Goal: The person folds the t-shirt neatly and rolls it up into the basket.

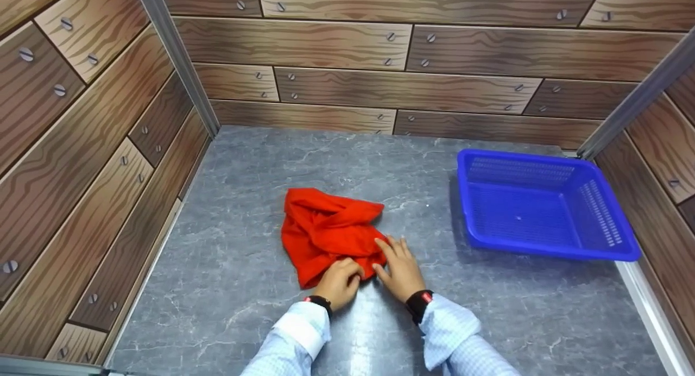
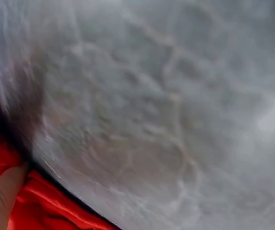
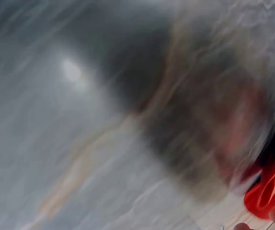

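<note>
A crumpled red cloth (image 1: pixel 331 224) lies in loose folds on the grey marbled surface. At its near edge, my left hand (image 1: pixel 339 283) has its fingers curled into the fabric. The left wrist view shows the left thumb (image 2: pixel 5 191) against the red folds, pinching them. My right hand (image 1: pixel 400 270) is at the cloth's lower right edge, fingers spread and fairly straight, fingertips right at the fabric. In the right wrist view only its fingertips and a looped red fold (image 3: pixel 267 194) show at the lower right corner.
A blue plastic basket (image 1: pixel 548 254) with slotted sides stands to the right, nothing inside it. Wood-patterned walls (image 1: pixel 347 44) enclose the grey surface (image 1: pixel 228 229) at the back, left and right.
</note>
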`<state>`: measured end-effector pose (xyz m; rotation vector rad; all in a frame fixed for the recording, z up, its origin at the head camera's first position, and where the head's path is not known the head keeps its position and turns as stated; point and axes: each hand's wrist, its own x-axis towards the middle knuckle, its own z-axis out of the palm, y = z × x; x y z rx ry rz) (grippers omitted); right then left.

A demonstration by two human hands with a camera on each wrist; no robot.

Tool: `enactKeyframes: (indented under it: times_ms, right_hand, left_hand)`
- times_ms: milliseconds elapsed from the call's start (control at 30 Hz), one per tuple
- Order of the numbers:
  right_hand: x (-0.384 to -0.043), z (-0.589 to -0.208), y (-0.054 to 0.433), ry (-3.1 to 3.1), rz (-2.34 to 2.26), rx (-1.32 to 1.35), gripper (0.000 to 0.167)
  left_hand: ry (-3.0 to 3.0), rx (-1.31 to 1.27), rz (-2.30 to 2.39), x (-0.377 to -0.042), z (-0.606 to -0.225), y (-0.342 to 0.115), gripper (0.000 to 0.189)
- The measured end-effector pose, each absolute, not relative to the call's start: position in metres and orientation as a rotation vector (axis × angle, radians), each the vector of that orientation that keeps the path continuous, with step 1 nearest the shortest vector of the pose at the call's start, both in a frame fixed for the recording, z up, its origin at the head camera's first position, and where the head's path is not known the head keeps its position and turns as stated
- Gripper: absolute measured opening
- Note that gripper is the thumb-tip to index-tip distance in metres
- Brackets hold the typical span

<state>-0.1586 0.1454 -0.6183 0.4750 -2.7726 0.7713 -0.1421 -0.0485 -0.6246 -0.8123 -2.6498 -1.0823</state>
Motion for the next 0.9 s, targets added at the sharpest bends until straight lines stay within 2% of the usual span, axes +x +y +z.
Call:
enactKeyframes:
  times_ms: [133,433,567,733,900]
  right_hand:
    - [-0.157,-0.624,0.136,-2.817,0.716,0.503,0.056]
    - [-0.16,-0.625,0.125,-2.908,0.6,0.418,0.04]
    - [-0.163,-0.622,0.126,-2.898,0.619,0.393,0.03]
    - [-0.167,-0.617,0.131,-2.855,0.684,0.397,0.02]
    - [-0.168,-0.609,0.138,-2.79,0.807,0.432,0.014]
  left_hand:
    - [-2.696,-0.835,-1.104,-0.136,-0.625,-0.052,0.01]
    - [-2.722,-0.838,-1.116,-0.134,-0.625,-0.056,0.01]
    - [-2.739,-0.802,-1.115,-0.134,-0.622,-0.057,0.017]
    - [-2.596,-0.627,-1.108,-0.137,-0.621,-0.069,0.034]
    - [-2.408,-0.268,-1.054,-0.144,-0.624,-0.09,0.046]
